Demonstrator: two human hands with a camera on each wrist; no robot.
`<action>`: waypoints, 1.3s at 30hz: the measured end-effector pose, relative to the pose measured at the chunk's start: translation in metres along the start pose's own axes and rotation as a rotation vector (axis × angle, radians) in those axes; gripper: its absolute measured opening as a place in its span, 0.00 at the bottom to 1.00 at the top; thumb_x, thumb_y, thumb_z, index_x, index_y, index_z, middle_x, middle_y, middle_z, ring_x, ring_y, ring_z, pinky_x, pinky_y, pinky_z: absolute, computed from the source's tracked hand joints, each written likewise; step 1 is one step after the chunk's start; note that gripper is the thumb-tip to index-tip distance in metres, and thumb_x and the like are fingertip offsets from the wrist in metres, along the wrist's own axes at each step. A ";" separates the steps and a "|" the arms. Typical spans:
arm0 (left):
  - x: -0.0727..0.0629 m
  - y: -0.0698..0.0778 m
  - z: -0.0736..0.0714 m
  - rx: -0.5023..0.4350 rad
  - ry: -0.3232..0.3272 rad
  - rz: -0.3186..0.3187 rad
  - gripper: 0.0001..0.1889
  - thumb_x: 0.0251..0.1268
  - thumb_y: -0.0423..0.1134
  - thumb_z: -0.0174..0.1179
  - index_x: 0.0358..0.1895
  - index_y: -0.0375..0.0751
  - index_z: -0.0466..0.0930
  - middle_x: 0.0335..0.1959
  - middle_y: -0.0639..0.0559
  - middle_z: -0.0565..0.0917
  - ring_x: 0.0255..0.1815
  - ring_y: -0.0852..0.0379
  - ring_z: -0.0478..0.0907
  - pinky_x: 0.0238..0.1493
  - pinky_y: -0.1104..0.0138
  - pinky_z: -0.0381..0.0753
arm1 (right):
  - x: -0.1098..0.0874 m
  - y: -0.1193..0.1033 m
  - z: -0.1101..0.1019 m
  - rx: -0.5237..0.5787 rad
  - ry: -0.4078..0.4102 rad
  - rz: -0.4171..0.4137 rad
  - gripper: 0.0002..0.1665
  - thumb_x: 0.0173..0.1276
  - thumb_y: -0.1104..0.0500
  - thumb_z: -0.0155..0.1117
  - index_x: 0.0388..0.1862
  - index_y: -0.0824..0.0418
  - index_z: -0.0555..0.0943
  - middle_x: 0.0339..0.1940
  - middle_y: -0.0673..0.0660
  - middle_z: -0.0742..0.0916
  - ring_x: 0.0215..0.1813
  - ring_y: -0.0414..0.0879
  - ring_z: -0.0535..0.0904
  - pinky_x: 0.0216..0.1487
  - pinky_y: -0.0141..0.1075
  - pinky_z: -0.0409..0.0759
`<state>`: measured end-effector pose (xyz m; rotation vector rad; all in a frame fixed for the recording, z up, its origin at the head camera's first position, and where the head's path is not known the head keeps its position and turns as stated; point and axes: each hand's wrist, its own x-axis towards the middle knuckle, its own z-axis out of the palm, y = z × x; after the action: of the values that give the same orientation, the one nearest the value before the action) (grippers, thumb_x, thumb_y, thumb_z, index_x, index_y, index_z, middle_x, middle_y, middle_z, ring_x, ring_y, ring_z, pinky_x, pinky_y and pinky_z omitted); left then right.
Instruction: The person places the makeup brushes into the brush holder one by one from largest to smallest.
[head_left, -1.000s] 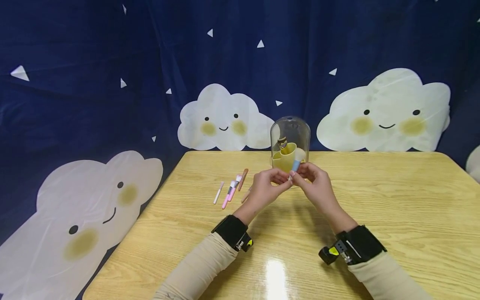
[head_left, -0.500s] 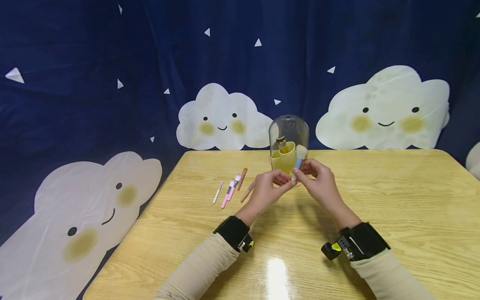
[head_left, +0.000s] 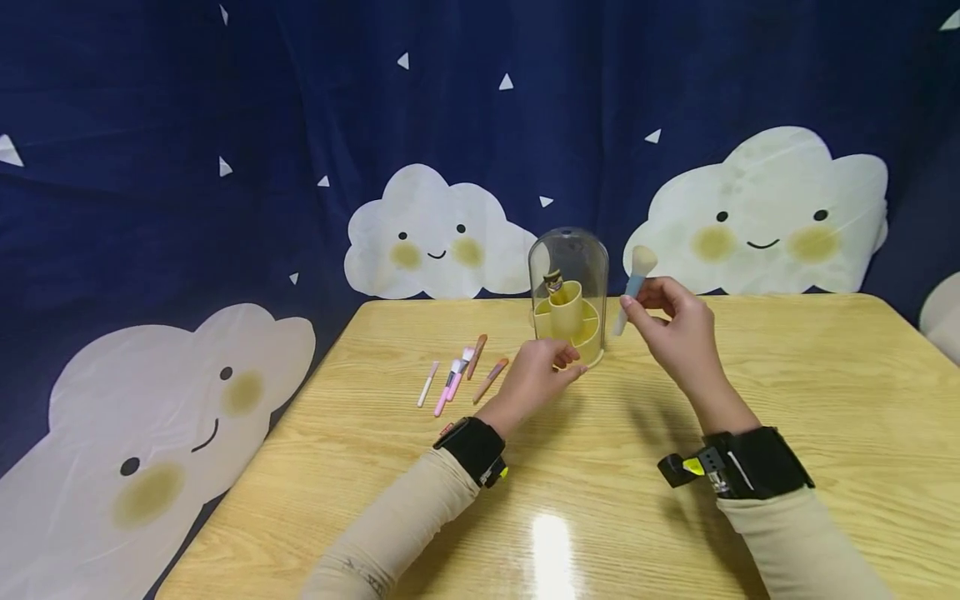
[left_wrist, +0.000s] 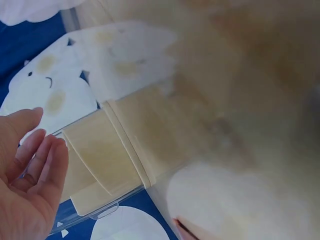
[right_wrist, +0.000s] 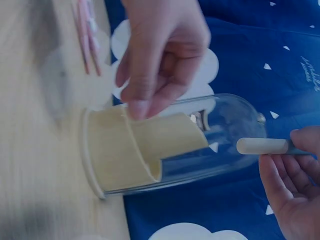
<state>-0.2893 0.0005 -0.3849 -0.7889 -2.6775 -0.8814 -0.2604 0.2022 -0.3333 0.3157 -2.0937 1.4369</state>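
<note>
Left hand (head_left: pixel 534 375) hung just near side of yellow holder (head_left: pixel 566 312), thumb apart from loosely bent fingers. Five loose brushes (head_left: pixel 455 387) lay on table (head_left: pixel 787 383) farther left. Right hand (head_left: pixel 681 329) was raised right of holder, thumb and fingers clamped on blue-and-white brush (head_left: pixel 634 287), bristles up. Clear dome (head_left: pixel 591 260) rose over holder. Navy curtain (head_left: pixel 600 83) hung farthest.

A navy curtain (head_left: pixel 450 108) with smiling white clouds (head_left: pixel 761 221) and white triangles (head_left: pixel 506 82) hangs behind the wooden table (head_left: pixel 825 400).
</note>
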 end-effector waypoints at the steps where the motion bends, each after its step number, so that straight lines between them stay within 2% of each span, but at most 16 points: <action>1: 0.003 0.000 0.000 0.033 0.002 -0.005 0.09 0.66 0.43 0.70 0.40 0.41 0.86 0.38 0.53 0.87 0.40 0.61 0.83 0.42 0.76 0.80 | 0.001 -0.001 -0.001 -0.006 0.009 -0.004 0.16 0.71 0.58 0.69 0.49 0.70 0.82 0.39 0.56 0.85 0.41 0.31 0.80 0.37 0.18 0.78; 5: 0.016 0.000 0.003 0.120 0.036 -0.021 0.08 0.66 0.43 0.70 0.39 0.42 0.85 0.37 0.53 0.87 0.39 0.60 0.82 0.41 0.74 0.79 | 0.001 -0.004 -0.005 -0.038 0.030 -0.017 0.15 0.70 0.58 0.70 0.48 0.69 0.82 0.38 0.55 0.85 0.41 0.29 0.79 0.37 0.17 0.77; 10: 0.032 0.002 0.014 0.263 0.067 -0.015 0.08 0.67 0.45 0.69 0.40 0.46 0.87 0.37 0.57 0.87 0.37 0.63 0.83 0.36 0.71 0.81 | 0.001 -0.007 -0.005 -0.061 0.036 -0.030 0.15 0.70 0.59 0.70 0.48 0.69 0.82 0.40 0.60 0.86 0.41 0.29 0.79 0.38 0.17 0.77; 16: 0.041 0.004 0.025 0.390 0.094 -0.018 0.07 0.69 0.46 0.66 0.39 0.49 0.89 0.35 0.59 0.88 0.34 0.60 0.85 0.31 0.65 0.84 | 0.000 -0.007 -0.004 -0.058 0.025 -0.032 0.16 0.70 0.58 0.70 0.48 0.69 0.82 0.40 0.61 0.86 0.42 0.32 0.79 0.39 0.17 0.78; 28: 0.045 0.005 0.031 0.400 0.105 -0.075 0.05 0.70 0.45 0.66 0.40 0.53 0.90 0.37 0.60 0.89 0.36 0.58 0.87 0.31 0.62 0.85 | -0.001 -0.006 -0.001 -0.075 0.010 -0.061 0.13 0.70 0.59 0.69 0.45 0.69 0.82 0.37 0.58 0.85 0.42 0.39 0.81 0.39 0.17 0.78; 36: 0.043 0.005 0.029 0.407 0.085 -0.076 0.05 0.71 0.45 0.65 0.39 0.55 0.91 0.36 0.61 0.89 0.35 0.59 0.86 0.31 0.63 0.84 | -0.002 -0.004 0.003 -0.064 -0.008 -0.085 0.12 0.69 0.61 0.70 0.46 0.69 0.83 0.38 0.61 0.87 0.40 0.31 0.79 0.38 0.16 0.77; 39: 0.042 0.005 0.027 0.390 0.072 -0.079 0.05 0.70 0.43 0.65 0.38 0.55 0.91 0.35 0.61 0.89 0.35 0.59 0.86 0.31 0.63 0.84 | -0.002 -0.004 0.004 -0.065 -0.002 -0.086 0.12 0.69 0.62 0.70 0.46 0.68 0.83 0.39 0.61 0.86 0.41 0.32 0.79 0.38 0.17 0.77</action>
<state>-0.3230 0.0375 -0.3889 -0.5539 -2.7042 -0.3709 -0.2579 0.1970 -0.3325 0.3770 -2.0976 1.3158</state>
